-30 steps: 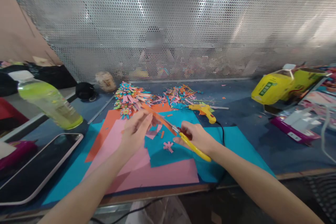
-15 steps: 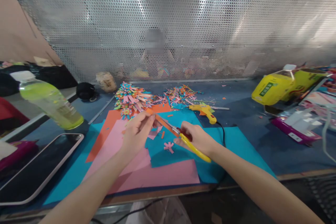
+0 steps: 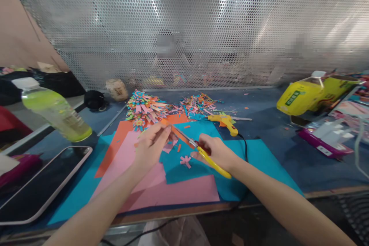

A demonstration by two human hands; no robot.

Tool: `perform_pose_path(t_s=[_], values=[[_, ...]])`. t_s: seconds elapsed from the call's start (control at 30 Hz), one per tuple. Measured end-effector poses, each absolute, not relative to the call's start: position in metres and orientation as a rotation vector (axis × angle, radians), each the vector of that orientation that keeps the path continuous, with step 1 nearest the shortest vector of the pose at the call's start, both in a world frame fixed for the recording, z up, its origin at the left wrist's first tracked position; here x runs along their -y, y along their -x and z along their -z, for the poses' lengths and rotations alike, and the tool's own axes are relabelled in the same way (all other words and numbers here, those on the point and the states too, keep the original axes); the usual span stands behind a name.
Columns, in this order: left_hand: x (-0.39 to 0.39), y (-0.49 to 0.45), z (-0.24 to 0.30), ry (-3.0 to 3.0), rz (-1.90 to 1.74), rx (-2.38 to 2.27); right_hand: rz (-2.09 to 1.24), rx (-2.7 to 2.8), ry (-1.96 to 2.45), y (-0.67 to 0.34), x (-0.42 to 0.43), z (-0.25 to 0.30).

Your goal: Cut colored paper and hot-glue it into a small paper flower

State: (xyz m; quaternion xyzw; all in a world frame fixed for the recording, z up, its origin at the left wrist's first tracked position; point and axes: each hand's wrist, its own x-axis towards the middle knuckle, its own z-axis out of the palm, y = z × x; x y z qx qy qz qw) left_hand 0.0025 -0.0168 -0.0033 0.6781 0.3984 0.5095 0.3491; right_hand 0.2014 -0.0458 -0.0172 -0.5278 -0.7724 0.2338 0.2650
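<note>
My left hand (image 3: 151, 144) pinches an orange paper strip (image 3: 176, 132) over the sheets of paper. My right hand (image 3: 216, 150) grips yellow-handled scissors (image 3: 201, 153), whose blades lie along that strip. Below them lie pink paper sheets (image 3: 178, 192), a teal sheet (image 3: 253, 153) and an orange sheet (image 3: 119, 130). A small pink cut-out flower (image 3: 184, 160) and pink scraps rest on the teal sheet between my hands.
A pile of paper flowers and cuttings (image 3: 147, 107) lies behind, beside a yellow glue gun (image 3: 225, 121). At the left are a tablet (image 3: 43, 184) and a green drink bottle (image 3: 54, 109). Yellow cartons (image 3: 311, 92) stand at the right. A perforated metal screen (image 3: 201, 27) closes the back.
My left hand has closed its fingers tighter on the orange strip and shifted slightly. The scissors have crept a little along the strip.
</note>
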Motion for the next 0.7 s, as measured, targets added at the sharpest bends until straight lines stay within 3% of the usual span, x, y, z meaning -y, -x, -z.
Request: perform_pose_path(t_s=[0.7], values=[[0.0197, -0.0057, -0.0005, -1.752, -1.194, -1.096, -0.625, 2.085, 1.488, -0.2009, 0.0454, 0.0181]])
